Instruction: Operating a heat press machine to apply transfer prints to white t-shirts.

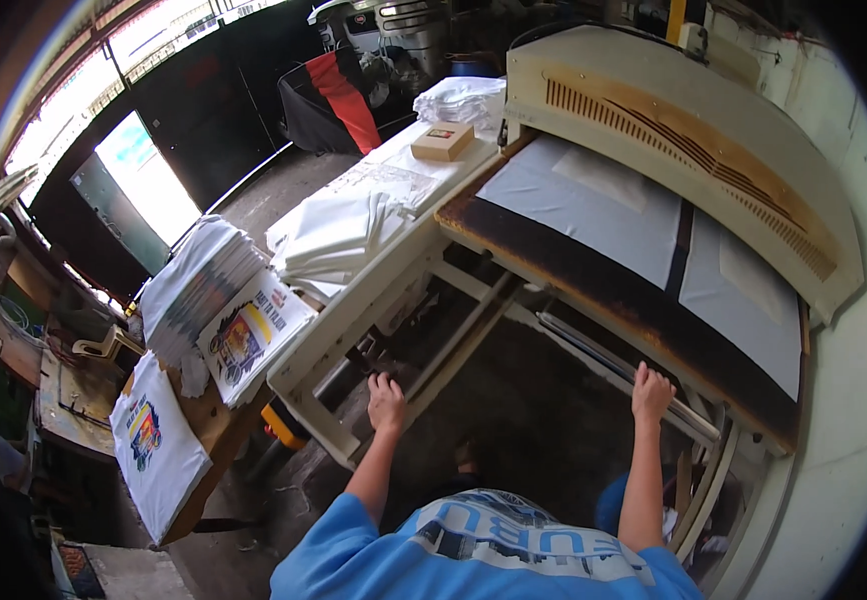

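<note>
My right hand (653,391) is closed round a long metal bar (593,350) that runs below the front edge of a heat press. My left hand (386,403) is held over the machine's pale side frame (303,375), its fingers loosely bent with nothing visible in them. Close to its fingertips is a dark fitting (368,360) on the frame; whether they touch it I cannot tell. Two light grey cloth pieces (593,215) lie flat on the dark-edged platen (563,250), each with a paler sheet on it. Above them is the raised, rust-stained press hood (673,130).
A white side table (393,160) bears folded white cloth (338,235) and a small cardboard box (442,141). At left are a tall shirt stack (198,290), a printed shirt (253,335) and another draped over a wooden board (158,445). The wall (843,400) stands close on the right.
</note>
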The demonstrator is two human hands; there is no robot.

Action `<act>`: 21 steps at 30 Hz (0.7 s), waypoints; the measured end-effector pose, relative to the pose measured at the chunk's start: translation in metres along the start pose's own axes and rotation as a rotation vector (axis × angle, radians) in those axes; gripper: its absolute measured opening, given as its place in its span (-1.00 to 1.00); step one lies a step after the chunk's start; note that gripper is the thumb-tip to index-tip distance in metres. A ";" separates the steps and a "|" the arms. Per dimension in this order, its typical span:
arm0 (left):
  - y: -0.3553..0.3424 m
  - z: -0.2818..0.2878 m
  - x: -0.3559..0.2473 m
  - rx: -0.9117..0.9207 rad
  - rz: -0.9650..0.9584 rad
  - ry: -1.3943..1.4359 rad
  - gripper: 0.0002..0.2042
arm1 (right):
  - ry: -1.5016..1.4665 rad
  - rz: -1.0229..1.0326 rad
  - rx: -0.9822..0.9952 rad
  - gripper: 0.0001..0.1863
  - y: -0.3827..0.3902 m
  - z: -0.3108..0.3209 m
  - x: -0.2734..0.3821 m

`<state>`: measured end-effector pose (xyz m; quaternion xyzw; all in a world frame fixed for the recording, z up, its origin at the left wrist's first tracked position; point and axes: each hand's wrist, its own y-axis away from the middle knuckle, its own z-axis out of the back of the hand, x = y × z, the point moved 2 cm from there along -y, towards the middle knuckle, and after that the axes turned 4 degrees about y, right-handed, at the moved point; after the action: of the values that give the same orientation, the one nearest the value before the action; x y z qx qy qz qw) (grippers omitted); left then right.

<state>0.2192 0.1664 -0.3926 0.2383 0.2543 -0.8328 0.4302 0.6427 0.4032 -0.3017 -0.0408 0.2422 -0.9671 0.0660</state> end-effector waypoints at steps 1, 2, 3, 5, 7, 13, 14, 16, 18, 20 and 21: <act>0.001 0.005 -0.003 0.002 0.000 -0.028 -0.75 | 0.026 -0.013 -0.016 -0.60 -0.007 -0.005 0.001; 0.001 0.009 -0.004 0.004 0.011 -0.005 -0.76 | 0.044 -0.029 -0.017 -0.60 -0.016 -0.010 0.001; 0.001 0.012 -0.004 0.037 0.053 -0.009 -0.76 | 0.064 -0.045 -0.017 -0.60 -0.024 -0.015 -0.001; 0.000 0.010 -0.002 0.047 0.038 -0.052 -0.76 | 0.074 -0.043 -0.028 -0.56 -0.040 -0.033 -0.005; -0.002 0.012 -0.005 0.056 0.056 -0.068 -0.76 | 0.145 -0.070 0.003 -0.56 -0.054 -0.046 -0.007; -0.007 0.012 -0.014 0.023 0.045 -0.138 -0.75 | 0.207 -0.069 -0.009 -0.55 -0.115 -0.074 -0.021; -0.008 0.010 -0.015 0.024 0.041 -0.139 -0.75 | 0.229 -0.078 -0.002 -0.54 -0.124 -0.082 -0.026; -0.007 0.011 -0.011 0.002 0.077 -0.157 -0.75 | 0.257 -0.070 -0.025 -0.52 -0.142 -0.097 -0.031; -0.007 0.009 -0.010 0.009 0.080 -0.141 -0.74 | 0.251 -0.070 -0.017 -0.50 -0.161 -0.110 -0.041; -0.004 0.009 -0.007 -0.009 0.129 -0.151 -0.73 | 0.215 -0.077 0.041 -0.50 -0.178 -0.121 -0.047; -0.005 0.008 -0.007 -0.007 0.132 -0.146 -0.72 | 0.198 -0.095 0.090 -0.50 -0.187 -0.124 -0.048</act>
<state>0.2170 0.1682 -0.3808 0.1918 0.2089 -0.8168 0.5023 0.6565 0.6312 -0.3240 0.0465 0.2017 -0.9783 -0.0022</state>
